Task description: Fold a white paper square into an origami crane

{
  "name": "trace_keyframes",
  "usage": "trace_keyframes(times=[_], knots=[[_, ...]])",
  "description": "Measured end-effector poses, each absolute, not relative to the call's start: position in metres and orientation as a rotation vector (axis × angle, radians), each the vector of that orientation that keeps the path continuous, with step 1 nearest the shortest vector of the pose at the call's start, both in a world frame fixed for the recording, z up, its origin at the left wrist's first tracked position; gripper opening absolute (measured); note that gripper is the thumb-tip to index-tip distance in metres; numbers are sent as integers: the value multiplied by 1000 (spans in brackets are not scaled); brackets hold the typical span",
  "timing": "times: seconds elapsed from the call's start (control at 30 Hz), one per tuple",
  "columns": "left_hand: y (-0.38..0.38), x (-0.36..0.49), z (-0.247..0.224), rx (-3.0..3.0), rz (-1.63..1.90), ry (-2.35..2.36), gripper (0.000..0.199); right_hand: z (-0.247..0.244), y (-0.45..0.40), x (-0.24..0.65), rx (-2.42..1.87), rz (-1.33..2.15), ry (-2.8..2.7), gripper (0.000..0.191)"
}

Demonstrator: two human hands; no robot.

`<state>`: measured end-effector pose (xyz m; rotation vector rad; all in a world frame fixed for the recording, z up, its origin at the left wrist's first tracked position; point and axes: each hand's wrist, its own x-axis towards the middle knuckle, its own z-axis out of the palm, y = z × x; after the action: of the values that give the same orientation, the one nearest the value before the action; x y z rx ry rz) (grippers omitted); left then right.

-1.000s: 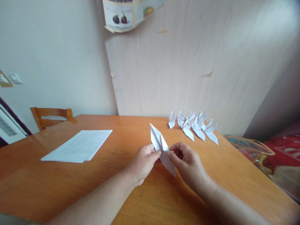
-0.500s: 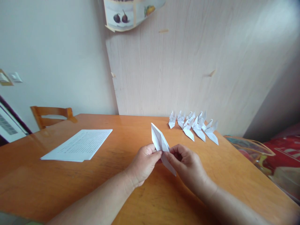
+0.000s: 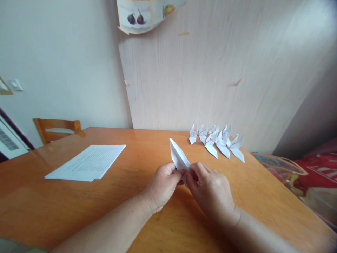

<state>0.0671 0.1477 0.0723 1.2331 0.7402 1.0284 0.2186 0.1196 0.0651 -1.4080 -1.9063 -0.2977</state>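
A white folded paper is held above the table, its pointed end tilted up and away to the left. My left hand pinches its lower left side between thumb and fingers. On the other side my right hand grips the paper's lower part, fingers curled close to my left fingertips. The paper's lower end is mostly hidden behind my right hand. Several folded white paper birds stand in rows at the back right of the table.
The wooden table carries printed sheets at the left. Behind its far left corner is a wooden chair. A panel rises at the back edge. Red material lies beyond the right edge.
My right hand has turned over the paper's lower part, covering the lower tip that showed before. My left hand has barely moved.
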Motion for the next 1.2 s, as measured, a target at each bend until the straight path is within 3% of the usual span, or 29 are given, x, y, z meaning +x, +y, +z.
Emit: trace_keyframes(times=[0.27,0.67,0.93,1.13,1.2], knots=[[149,66,73,1222,1040,780,23,64,119,216,-1362,-469,-2016,18],[151,59,71,1219,992,691,26,71,116,218,-1405,-270,-2132,20],[155,57,71,1220,1000,665,27,68,117,223,-1278,238,-2019,24],[157,59,70,1193,1028,688,26,54,126,224,-1330,418,-1749,14],[157,59,70,1181,1043,709,25,50,129,225,-1393,452,-1648,19]])
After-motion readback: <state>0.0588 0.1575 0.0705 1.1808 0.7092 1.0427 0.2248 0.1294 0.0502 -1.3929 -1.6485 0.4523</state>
